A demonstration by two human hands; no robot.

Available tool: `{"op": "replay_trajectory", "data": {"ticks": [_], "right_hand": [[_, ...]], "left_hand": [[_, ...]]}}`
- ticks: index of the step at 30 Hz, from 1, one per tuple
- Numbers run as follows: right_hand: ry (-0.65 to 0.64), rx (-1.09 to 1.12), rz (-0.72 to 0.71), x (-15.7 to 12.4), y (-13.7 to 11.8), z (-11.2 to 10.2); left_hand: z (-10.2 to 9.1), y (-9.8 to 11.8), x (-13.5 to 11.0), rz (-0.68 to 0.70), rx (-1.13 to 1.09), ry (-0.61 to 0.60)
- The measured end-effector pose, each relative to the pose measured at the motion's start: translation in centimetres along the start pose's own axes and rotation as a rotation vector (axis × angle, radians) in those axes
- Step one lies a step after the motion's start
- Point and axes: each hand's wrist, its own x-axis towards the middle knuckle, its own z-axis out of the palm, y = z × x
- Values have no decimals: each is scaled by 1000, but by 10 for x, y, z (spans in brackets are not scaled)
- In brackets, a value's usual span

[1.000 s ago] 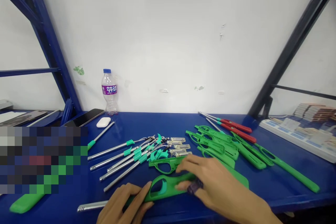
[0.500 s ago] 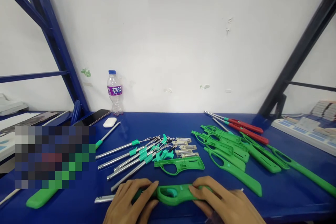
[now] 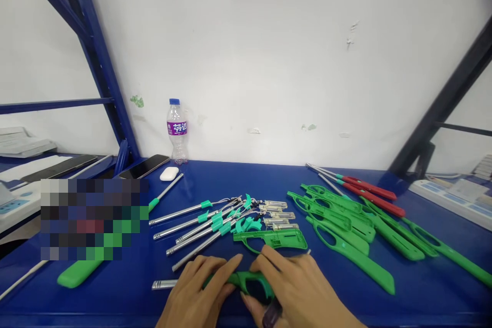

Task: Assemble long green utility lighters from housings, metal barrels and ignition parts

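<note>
Both my hands grip a green long-necked lighter (image 3: 243, 279) near the table's front edge. My left hand (image 3: 198, 289) is closed round its neck, from which a silver tube (image 3: 164, 284) sticks out to the left. Around the trigger loop and handle my right hand (image 3: 298, 287) is closed, hiding most of the handle. Just behind my hands lies an open green handle half (image 3: 292, 239). Beyond it are several clear fuel tanks (image 3: 275, 206), wired to metal tubes (image 3: 179, 212) with teal triggers (image 3: 248, 224).
Several green shells (image 3: 357, 261) and red-handled lighters (image 3: 369, 184) lie at the right. At the back left stand a plastic bottle (image 3: 178, 130), a white case (image 3: 169, 173) and a phone (image 3: 144, 166). Another green lighter (image 3: 73, 272) lies left, partly pixelated. A power strip (image 3: 453, 202) is far right.
My right hand has moved left along the lighter, from the handle's end to the trigger loop. My left hand stays on the neck. The view has shifted slightly.
</note>
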Motion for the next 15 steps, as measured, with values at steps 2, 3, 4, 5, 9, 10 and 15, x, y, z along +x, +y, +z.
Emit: {"op": "replay_trajectory", "data": {"ticks": [2, 3, 4, 5, 9, 10, 15], "right_hand": [[29, 34, 32, -4, 1, 4], [42, 58, 47, -5, 1, 4], [64, 92, 60, -5, 2, 2], [96, 133, 68, -4, 3, -2], [245, 269, 65, -2, 13, -30], [275, 273, 77, -4, 18, -39], [302, 240, 462, -25, 47, -69]], "left_hand": [[0, 0, -3, -3, -6, -19], [0, -1, -5, -6, -11, -36], [0, -2, -6, -10, -17, -58], [1, -3, -8, -20, -25, -84], [4, -5, -12, -93, -70, -97], [5, -5, -12, -102, -84, -91], [5, -6, -16, -75, -125, -59]]}}
